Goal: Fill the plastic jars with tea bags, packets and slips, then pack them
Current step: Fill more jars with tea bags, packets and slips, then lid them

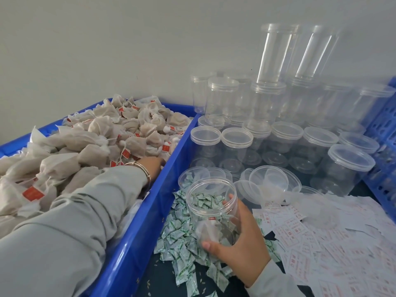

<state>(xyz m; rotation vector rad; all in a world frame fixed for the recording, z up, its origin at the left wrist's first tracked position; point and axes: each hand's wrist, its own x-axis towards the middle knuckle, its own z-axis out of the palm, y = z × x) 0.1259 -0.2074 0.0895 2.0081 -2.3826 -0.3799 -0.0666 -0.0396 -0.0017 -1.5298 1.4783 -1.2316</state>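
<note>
The right hand [240, 234] wraps a tilted jar [212, 209] at lower centre. The left hand [153, 165] digs into the tea bags [90, 144] at left, its fingers hidden. The tilted jar could spill its tea bag.

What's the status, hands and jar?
Left hand reaching into tea bags in blue bin. Right hand grips open jar, one bag inside. Nothing blocking.

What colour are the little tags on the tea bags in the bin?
Red, with faint pale print, on the tea bag tags; seen in the head view.
</note>
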